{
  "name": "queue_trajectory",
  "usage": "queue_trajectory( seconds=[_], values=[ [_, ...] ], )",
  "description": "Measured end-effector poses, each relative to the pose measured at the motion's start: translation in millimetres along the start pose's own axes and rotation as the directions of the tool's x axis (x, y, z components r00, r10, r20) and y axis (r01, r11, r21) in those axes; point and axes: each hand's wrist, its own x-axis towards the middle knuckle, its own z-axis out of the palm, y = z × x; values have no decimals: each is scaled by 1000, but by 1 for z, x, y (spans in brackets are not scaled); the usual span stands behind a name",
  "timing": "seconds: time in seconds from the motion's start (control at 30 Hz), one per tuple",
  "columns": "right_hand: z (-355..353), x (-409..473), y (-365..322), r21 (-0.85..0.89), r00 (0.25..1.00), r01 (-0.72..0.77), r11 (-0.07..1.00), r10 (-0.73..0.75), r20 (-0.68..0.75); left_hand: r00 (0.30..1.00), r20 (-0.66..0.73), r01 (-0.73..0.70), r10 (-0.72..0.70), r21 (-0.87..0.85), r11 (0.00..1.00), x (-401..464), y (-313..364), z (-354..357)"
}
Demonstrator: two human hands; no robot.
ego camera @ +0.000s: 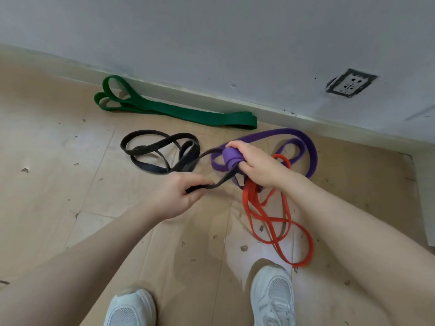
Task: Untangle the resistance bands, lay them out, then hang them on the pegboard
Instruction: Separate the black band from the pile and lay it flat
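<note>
Between both hands runs the black band (160, 151): left hand (179, 196) pinches one end, right hand (256, 165) grips a purple band (277, 137) knot w/ black strand thru it. Red band (270, 217) hangs below right hand. Green band (174, 109) lies beyond left hand, by wall (211, 43). Wood floor (58, 161), outlet (350, 83), 2 white shoes (273, 295). 4 bands total.

bands: matt rubber, black band (150, 147), green band (179, 111) | floor (58, 149): pale wood-look, slight sheen | wall (211, 31): matt paint
</note>
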Motion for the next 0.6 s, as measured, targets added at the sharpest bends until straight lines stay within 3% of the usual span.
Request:
queue_trajectory(
  seconds=[0.17,0.27,0.4,0.5,0.6],
  values=[
    [-60,-19,-16,355,997,43,934,-19,-70,998,-1,-62,62,129,990,17,19,-19],
    [-77,-25,-22,226,995,23,974,-1,-97,997,-33,-57,65,196,979,23,28,-30],
    [-98,-30,-14,38,979,-59,997,66,-190,984,162,-119,77,266,957,19,32,-28],
    [-127,-41,11,176,929,-123,977,175,-326,946,320,-61,-55,342,938,4,15,-30],
    [-132,-58,27,456,883,-48,889,252,-397,891,383,77,-243,401,913,-11,3,-29]
  ],
)
